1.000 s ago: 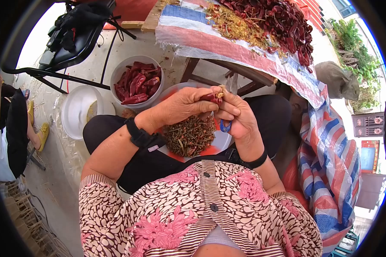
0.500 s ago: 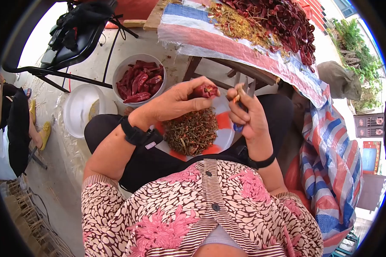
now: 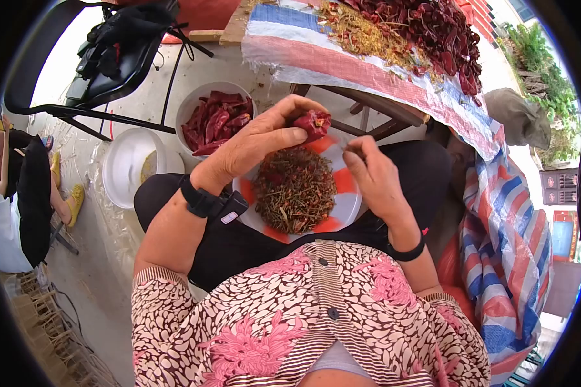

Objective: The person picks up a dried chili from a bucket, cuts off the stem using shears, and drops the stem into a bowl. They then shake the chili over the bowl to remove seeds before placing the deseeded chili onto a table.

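My left hand (image 3: 265, 138) grips a dried red chili pepper (image 3: 314, 124) between thumb and fingers, its opened end turned to the right. My right hand (image 3: 376, 177) is just right of the pepper and apart from it, fingers curled. The scissors in it are almost wholly hidden now; only a thin blurred sliver shows by the fingertips. Below both hands, on my lap, a white basin with orange-red patches (image 3: 350, 205) holds a heap of chili stems and scraps (image 3: 295, 193).
A white bucket (image 3: 186, 103) of whole dried chilies stands ahead on the left, beside a white tub (image 3: 119, 169). Cut chilies (image 3: 432, 45) and yellow seeds (image 3: 361, 35) lie on a striped sheet (image 3: 303, 48) over a table. A black chair (image 3: 126, 71) and a seated person (image 3: 29, 193) are at left.
My right hand has turned over, and the scissor blades and pale stem piece seen before no longer show. The pepper in my left hand has tilted and its end looks wider open.
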`<act>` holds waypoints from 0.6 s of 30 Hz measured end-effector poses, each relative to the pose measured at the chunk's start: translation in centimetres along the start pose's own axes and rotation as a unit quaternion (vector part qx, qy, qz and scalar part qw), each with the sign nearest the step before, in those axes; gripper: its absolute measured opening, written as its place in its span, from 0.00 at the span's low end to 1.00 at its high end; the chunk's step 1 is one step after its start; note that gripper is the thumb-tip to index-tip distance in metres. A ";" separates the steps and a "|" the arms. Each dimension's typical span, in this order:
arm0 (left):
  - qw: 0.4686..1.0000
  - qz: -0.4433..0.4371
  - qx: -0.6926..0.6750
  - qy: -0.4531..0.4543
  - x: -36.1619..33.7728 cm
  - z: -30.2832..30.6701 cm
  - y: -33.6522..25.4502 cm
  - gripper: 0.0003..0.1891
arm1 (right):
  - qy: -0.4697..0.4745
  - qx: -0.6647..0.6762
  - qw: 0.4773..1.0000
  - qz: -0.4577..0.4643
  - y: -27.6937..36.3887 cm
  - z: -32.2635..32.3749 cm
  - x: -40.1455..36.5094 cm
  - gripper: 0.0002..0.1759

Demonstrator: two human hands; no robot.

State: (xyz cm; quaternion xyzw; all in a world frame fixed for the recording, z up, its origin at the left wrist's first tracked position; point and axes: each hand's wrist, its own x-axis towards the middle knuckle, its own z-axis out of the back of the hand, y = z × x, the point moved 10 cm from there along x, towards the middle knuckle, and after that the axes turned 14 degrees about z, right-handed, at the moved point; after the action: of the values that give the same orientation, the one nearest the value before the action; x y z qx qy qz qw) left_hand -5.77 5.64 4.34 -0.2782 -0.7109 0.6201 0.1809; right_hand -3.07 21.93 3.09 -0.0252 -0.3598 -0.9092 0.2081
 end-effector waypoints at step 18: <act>0.999 -0.011 -0.047 0.003 0.5 0.3 1.0 0.16 | -0.007 -0.220 0.936 0.273 10.6 3.8 2.7 0.15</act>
State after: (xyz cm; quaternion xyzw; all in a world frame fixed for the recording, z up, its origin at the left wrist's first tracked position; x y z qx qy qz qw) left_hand -6.20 5.76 3.25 -0.2800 -0.7416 0.5834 0.1770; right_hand -1.70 16.49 13.24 -0.1738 -0.1311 -0.8736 0.4353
